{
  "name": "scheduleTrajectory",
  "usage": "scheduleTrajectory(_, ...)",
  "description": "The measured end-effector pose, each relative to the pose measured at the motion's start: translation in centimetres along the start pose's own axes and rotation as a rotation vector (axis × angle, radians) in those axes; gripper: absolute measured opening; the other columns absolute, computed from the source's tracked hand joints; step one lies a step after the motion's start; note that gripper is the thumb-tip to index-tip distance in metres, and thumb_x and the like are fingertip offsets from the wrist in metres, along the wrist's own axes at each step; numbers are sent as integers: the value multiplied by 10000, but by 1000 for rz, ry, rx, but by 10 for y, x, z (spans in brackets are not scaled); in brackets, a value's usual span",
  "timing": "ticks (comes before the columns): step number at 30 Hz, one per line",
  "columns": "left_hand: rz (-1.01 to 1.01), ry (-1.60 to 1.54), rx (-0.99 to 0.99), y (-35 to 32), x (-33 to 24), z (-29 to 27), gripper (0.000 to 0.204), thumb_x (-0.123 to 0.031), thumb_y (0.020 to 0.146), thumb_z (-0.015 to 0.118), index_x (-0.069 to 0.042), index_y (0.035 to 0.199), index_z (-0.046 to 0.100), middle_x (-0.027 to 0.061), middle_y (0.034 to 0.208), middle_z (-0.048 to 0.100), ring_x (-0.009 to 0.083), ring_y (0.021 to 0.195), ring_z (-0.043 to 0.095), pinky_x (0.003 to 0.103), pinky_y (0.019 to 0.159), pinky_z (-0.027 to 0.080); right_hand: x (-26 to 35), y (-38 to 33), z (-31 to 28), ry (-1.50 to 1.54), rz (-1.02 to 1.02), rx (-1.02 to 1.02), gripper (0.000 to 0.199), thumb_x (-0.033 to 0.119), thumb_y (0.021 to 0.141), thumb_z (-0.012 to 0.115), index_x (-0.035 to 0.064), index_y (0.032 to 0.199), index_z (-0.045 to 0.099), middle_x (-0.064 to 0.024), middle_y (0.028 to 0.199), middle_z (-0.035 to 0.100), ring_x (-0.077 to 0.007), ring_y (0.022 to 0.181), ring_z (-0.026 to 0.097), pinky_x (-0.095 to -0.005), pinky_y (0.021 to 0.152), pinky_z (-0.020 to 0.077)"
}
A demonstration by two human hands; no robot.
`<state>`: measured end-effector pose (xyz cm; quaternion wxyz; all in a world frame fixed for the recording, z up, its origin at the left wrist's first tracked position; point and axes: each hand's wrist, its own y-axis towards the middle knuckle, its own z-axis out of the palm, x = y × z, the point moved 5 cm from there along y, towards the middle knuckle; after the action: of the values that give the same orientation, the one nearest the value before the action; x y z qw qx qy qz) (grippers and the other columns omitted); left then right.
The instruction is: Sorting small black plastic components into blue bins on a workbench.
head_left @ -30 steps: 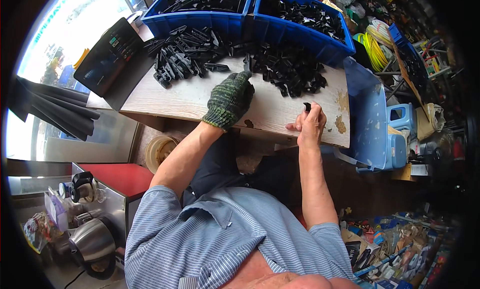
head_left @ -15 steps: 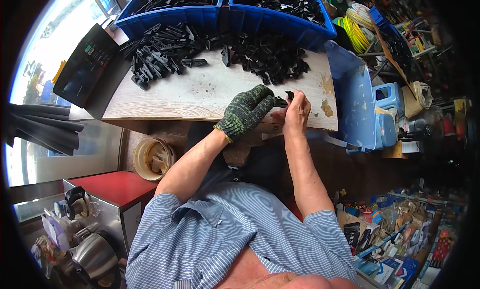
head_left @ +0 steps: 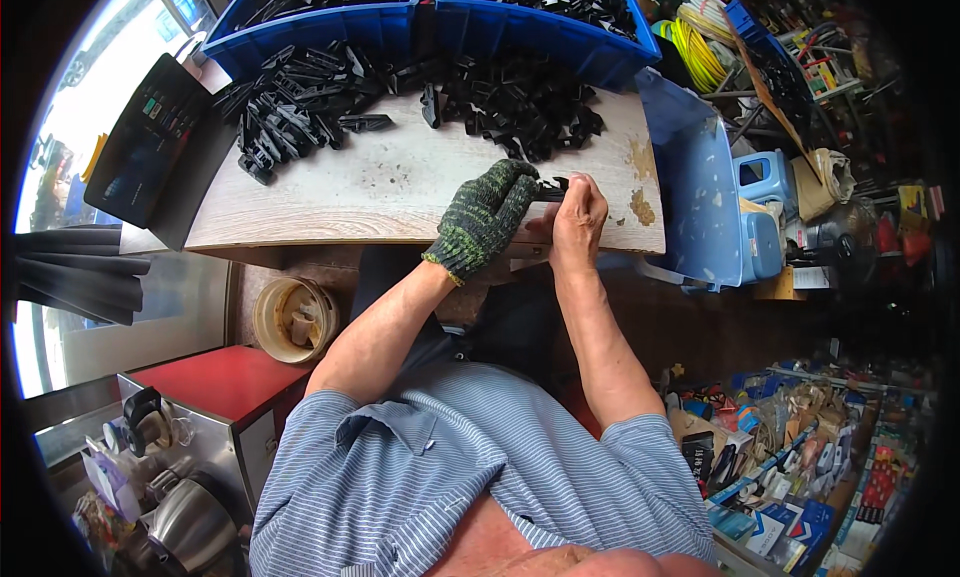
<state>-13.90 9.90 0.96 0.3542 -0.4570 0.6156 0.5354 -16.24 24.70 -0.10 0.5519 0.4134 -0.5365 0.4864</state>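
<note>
My left hand (head_left: 487, 212), in a dark green knitted glove, is closed on one end of a small black plastic part (head_left: 549, 191). The bare fingers of my right hand (head_left: 578, 217) grip the part's other end, so it bridges the two hands above the table's front edge. Most of the part is covered by fingers. Beyond my hands lie two heaps of black plastic parts: long slim ones (head_left: 300, 112) to the left and shorter, chunkier ones (head_left: 520, 107) to the right. A single slim part (head_left: 365, 123) rests slightly apart from the left heap.
Two blue crates (head_left: 540, 27) of black parts stand behind the heaps on the pale wooden table (head_left: 320, 202). A dark upright panel (head_left: 150, 142) is at the left, a light blue tub (head_left: 695, 192) at the right. Below the table sits a round bucket (head_left: 293, 319).
The black part has come together between my hands, the gap between them narrowing as my fingers close round it. The whole view has shifted slightly.
</note>
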Motion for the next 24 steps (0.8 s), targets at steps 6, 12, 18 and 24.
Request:
scheduleTrajectory(6, -72, 11, 52, 3, -4, 5, 256, -201, 999, 546, -25, 1167, 626, 157, 971, 666, 283, 851, 626, 391, 748, 509, -18, 18, -17, -291, -305, 17, 284, 278, 975, 476, 96, 759, 508, 9, 633, 417, -107, 466, 422, -291, 402, 432)
scheduleTrajectory(12, -192, 83, -150, -4, -6, 38, 336, -207, 1002, 538, -56, 1302, 557, 218, 1045, 684, 370, 853, 677, 446, 749, 506, 14, 4, -6, -687, -768, 37, 161, -45, 916, 477, 5, 775, 419, -126, 687, 419, -252, 550, 425, -375, 522, 359)
scheduleTrajectory(18, -175, 120, -134, -4, -10, 41, 338, -230, 991, 543, -78, 1292, 541, 239, 967, 682, 435, 853, 652, 508, 729, 489, 20, 2, -7, -336, -390, 30, 227, 64, 906, 499, 17, 694, 434, -47, 611, 355, -115, 591, 299, -328, 528, 315)
scheduleTrajectory(24, -151, 71, -87, -4, -10, 39, 305, -222, 987, 538, -76, 1252, 567, 231, 1082, 659, 424, 928, 644, 500, 768, 497, 8, 9, -12, -209, -238, 90, 277, 179, 956, 504, 91, 695, 474, 26, 660, 370, -81, 625, 333, -296, 579, 310)
